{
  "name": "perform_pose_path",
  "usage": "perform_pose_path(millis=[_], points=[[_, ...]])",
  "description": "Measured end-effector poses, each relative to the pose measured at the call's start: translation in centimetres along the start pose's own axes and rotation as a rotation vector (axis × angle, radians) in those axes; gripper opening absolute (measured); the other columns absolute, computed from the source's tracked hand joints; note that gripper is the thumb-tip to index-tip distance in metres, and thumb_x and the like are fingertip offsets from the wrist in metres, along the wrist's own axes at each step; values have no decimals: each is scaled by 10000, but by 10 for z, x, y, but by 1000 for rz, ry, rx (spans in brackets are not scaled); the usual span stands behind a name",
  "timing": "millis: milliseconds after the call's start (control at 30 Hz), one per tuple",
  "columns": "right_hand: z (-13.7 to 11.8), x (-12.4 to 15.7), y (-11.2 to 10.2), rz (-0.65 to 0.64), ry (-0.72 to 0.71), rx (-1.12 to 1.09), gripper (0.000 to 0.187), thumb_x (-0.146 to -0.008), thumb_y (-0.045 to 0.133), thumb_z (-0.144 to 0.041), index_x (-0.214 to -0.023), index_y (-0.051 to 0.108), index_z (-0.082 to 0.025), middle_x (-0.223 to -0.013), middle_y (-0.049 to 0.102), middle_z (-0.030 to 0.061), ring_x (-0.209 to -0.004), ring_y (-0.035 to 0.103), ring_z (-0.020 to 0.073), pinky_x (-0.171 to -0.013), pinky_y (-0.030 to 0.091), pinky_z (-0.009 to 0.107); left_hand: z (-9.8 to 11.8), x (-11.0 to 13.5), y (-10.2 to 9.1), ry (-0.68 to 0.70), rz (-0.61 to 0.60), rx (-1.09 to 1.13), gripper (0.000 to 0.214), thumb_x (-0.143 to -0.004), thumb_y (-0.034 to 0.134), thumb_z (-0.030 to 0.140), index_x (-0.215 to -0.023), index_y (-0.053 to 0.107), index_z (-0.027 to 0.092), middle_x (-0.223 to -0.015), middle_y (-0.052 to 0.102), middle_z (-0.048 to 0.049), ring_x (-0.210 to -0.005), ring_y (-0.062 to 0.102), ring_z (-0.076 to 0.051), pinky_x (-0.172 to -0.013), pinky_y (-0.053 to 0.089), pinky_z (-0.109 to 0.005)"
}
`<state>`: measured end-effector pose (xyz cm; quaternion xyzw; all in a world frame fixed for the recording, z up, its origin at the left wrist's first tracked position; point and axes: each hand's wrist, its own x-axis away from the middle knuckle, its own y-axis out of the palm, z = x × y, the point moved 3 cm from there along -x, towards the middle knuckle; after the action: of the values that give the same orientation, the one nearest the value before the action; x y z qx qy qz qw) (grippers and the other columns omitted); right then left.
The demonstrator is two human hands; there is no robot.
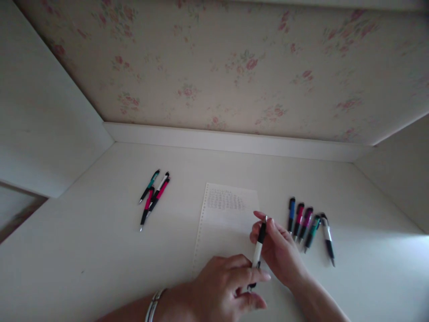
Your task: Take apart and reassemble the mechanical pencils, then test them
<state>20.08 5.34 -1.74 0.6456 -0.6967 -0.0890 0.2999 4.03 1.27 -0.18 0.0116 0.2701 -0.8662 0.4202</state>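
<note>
I count ten pens (258, 250): one at my two hands, left hand (219, 281) and right hand (284, 255), four pens (162, 191) to my left, five pens (307, 217) to my right. That's three white, three pink, two teal, one blue, one purple. And one sheet (219, 232).

On my worktop (114, 264), middle: sheet (224, 221). Left of sheet, well apart: four pens (162, 192), clustered. Right of sheet: five pens (307, 218), side by side. Between my left grip (223, 281) and right grip (279, 248), at the sheet's right side: one pen (258, 252). Behind all I see, along the worktop's far edge: ledge (234, 141); above it, wall (201, 58).
</note>
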Motion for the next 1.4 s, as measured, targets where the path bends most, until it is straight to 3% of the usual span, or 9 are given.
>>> perform_pose_path(millis=[133, 233, 500, 700, 933, 1067, 1233, 1333, 1400], points=[[4, 2, 1, -12, -14, 23, 539, -901, 670, -542, -1370, 596, -287, -838, 782, 50, -721, 692, 192, -693, 551, 315, -5, 1, 0, -16, 93, 48, 459, -872, 712, 530, -1146, 752, 165, -769, 684, -53, -545, 537, -113, -560, 489, -206], [7, 4, -4, 9, -96, 143, 562, -916, 668, -495, -1437, 526, -339, -911, 792, 44, -782, 699, 203, -728, 558, 328, -7, 0, 0, -17, 146, 96, 498, -852, 692, 591, -1090, 774, 161, -750, 677, -51, -530, 527, -103, -523, 461, -196], [5, 12, -3, -40, -398, 591, 274, -926, 671, -388, -1184, 755, -350, -932, 805, 40, -797, 721, 209, -725, 583, 325, -6, -1, 1, -8, 164, 95, 478, -847, 692, 593, -1026, 804, 164, -705, 657, -40, -516, 507, -105, -542, 481, -209], [0, 15, 7, -85, -540, 833, 273, -927, 621, -221, -1139, 758, -327, -960, 792, 44, -724, 728, 204, -692, 596, 325, -8, 0, 2, -24, 165, 102, 417, -860, 703, 550, -1004, 814, 176, -729, 693, -54, -550, 580, -121, -572, 514, -214], [2, 6, 15, -148, -710, 1241, 179, -912, 677, -227, -1068, 734, -296, -1177, 764, 84, -1072, 708, 304, -913, 572, 480, -1, 4, 2, 134, 139, -38, 601, -894, 594, 642, -1218, 693, 145, -821, 734, -82, -665, 675, -168, -678, 575, -258], [0, 0, 14, -270, -685, 1408, 188, -935, 663, -264, -1114, 715, -286, -1266, 732, 99, -1227, 641, 339, -1057, 473, 594, 6, 11, -1, 191, 132, -157, 359, -1013, 548, 332, -1335, 553, 173, -987, 756, -81, -861, 720, -189, -812, 567, -281], [-17, 0, 2, -376, -608, 1323, 162, -918, 691, -254, -1068, 737, -297, -1246, 739, 74, -1227, 636, 331, -1093, 432, 574, 11, 12, -4, 223, 68, -343, 115, -952, 569, 203, -1033, 650, 185, -942, 746, -49, -804, 688, -184, -875, 515, -344], [-28, 2, -4, -342, -574, 1259, 44, -872, 746, -298, -904, 757, -270, -1024, 776, 74, -1002, 699, 302, -906, 531, 452, 5, 8, 1, 179, 10, -441, 123, -956, 557, 205, -982, 674, 177, -956, 740, -74, -894, 674, -220, -907, 494, -381], [-31, 0, -5, -237, -494, 1207, 206, -911, 689, -375, -763, 735, -239, -786, 720, 55, -757, 667, 238, -695, 518, 355, 1, 5, 5, 165, -4, -469, 135, -964, 561, 216, -1000, 684, 174, -1002, 738, -84, -1004, 654, -242, -967, 468, -403]])
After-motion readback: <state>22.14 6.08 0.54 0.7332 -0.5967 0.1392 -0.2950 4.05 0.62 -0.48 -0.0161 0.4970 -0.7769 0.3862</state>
